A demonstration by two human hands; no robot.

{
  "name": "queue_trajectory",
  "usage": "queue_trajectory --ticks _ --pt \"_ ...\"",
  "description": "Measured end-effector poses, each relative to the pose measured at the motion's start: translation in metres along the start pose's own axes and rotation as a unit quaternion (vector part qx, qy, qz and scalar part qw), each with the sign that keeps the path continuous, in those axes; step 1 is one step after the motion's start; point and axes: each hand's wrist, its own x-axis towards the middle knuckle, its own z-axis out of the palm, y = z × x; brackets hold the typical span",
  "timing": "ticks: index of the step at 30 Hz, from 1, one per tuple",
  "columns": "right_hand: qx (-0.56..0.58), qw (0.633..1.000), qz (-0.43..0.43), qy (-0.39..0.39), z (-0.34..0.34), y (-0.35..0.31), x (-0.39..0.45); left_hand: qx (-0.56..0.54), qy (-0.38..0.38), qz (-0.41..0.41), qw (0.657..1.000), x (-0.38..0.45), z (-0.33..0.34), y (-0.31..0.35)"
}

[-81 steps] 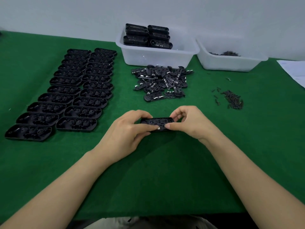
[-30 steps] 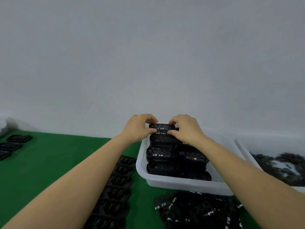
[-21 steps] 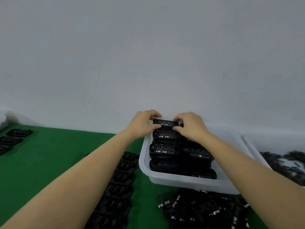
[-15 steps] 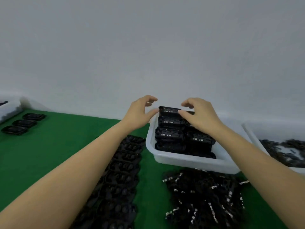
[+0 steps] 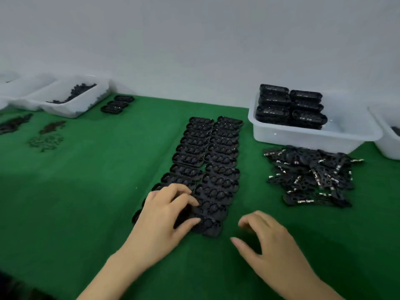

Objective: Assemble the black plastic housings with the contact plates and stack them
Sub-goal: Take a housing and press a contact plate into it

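Note:
Two rows of empty black housings [image 5: 213, 152] lie on the green cloth in the middle. My left hand [image 5: 164, 215] is at the near end of the left row, fingers and thumb curled round a housing [image 5: 184, 213] that it mostly hides. My right hand [image 5: 270, 241] hovers over bare cloth to the right of the rows, fingers loosely curled, holding nothing. Black contact plates [image 5: 309, 176] with metal tabs lie in a pile right of the rows. Behind the pile, assembled housings [image 5: 290, 109] stand stacked in a white bin [image 5: 313, 137].
A second white bin [image 5: 389, 146] shows at the right edge. At the far left stand white bins [image 5: 71, 102] with small dark parts, three loose housings [image 5: 118, 103] and small heaps of parts [image 5: 46, 139]. A white wall closes the back.
Both hands let go of the assembled housing on the stack in the bin and drew back toward me. The left hand came down on the near housings. The view swung down and left.

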Motion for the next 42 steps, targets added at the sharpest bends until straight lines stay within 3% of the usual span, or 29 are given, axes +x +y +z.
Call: queue_trajectory --ticks 4,10,14,19,28,33,37,42 --pt "-0.050 0.998 0.007 0.036 0.023 -0.022 -0.004 0.075 -0.020 0.006 0.997 -0.030 0.008 -0.005" --pt "-0.095 0.988 -0.001 0.125 0.038 -0.035 0.006 0.067 0.042 -0.002 0.997 -0.038 0.022 -0.002" --pt "-0.055 0.986 0.007 0.155 0.041 -0.027 0.004 0.064 0.065 0.009 0.996 -0.038 0.024 0.007" --pt "0.035 0.990 0.046 0.127 0.015 0.006 -0.022 0.032 0.084 0.056 0.994 -0.027 0.035 0.042" --pt "0.028 0.977 0.145 0.155 -0.053 0.091 -0.086 -0.061 -0.012 0.164 0.984 0.029 0.086 0.136" --pt "0.025 0.977 0.135 0.161 -0.052 0.098 -0.085 -0.139 0.017 0.109 0.984 0.065 0.087 0.131" --pt "0.044 0.979 0.142 0.138 -0.051 0.099 -0.087 0.010 0.018 0.048 0.999 0.100 0.095 0.125" --pt "0.089 0.974 0.127 0.164 -0.054 0.097 -0.088 -0.045 0.012 0.041 0.998 0.104 0.108 0.125"
